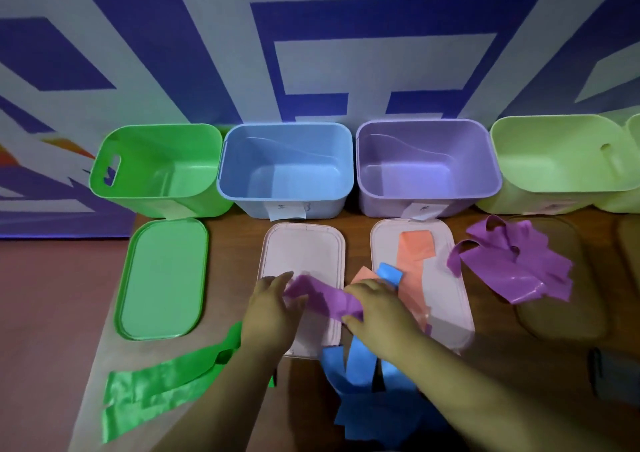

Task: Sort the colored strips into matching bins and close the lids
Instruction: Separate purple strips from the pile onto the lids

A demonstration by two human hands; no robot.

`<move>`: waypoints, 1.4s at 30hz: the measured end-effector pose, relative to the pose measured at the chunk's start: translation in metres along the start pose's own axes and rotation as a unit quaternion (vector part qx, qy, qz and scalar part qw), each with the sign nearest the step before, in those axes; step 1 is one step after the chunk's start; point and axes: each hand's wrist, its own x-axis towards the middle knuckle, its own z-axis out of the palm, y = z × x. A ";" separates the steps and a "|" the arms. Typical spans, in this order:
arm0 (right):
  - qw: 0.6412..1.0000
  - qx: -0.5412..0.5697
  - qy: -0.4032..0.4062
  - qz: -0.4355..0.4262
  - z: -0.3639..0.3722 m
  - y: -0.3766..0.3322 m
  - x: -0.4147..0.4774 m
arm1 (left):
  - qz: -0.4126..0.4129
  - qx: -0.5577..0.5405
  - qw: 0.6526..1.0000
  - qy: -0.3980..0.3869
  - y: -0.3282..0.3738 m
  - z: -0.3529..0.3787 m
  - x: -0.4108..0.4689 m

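Purple plastic in both hands here: we have the purple strip [322, 297] stretched above the near end of the pink lid [304, 243]. The left hand [273, 309] pinches its left end between thumb and fingers. The right hand [377, 309] curls over the right end, fingers closed on it.

The purple bin [426, 160] sits open at one o'clock from the hands, and we judge that's the target. To do it well, we keep the strip taut and lift it clear of the orange strips [414, 254] at two o'clock. Then we let go only once it's past the rim. The heap of purple strips [519, 264] at three o'clock could follow in one bunch.

The blue strips [363, 375] at six o'clock run under the right forearm, so we can't count them. The green strips [162, 385] lie at eight o'clock. The paper labels on the bin fronts are unreadable. The pale green bin [561, 160] at two o'clock is cut off at the edge. Something dark [609, 375] at four o'clock is too blurred to name.
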 end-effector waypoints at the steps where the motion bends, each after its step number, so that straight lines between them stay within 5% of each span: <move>1: 1.000 -0.001 0.001 0.002 0.003 -0.002 0.003 | -0.004 -0.009 1.000 -0.013 -0.001 0.000 0.003; 9: 0.999 0.022 0.018 0.025 0.010 -0.015 0.014 | 0.014 -0.118 0.993 -0.019 0.003 -0.007 0.010; 17: 0.993 0.114 0.009 0.018 -0.004 -0.015 0.008 | -0.002 -0.340 0.940 0.015 0.022 -0.024 0.003; 24: 0.991 0.129 -0.024 0.008 -0.037 0.000 -0.009 | 0.011 -0.343 0.939 0.037 0.032 -0.026 -0.010; 34: 0.964 0.248 0.097 -0.017 -0.096 -0.009 -0.035 | 0.077 -0.372 0.921 0.086 0.075 -0.045 -0.027; 42: 0.964 0.228 0.135 -0.029 -0.133 0.039 -0.066 | 0.113 -0.333 0.932 0.084 0.133 -0.025 -0.054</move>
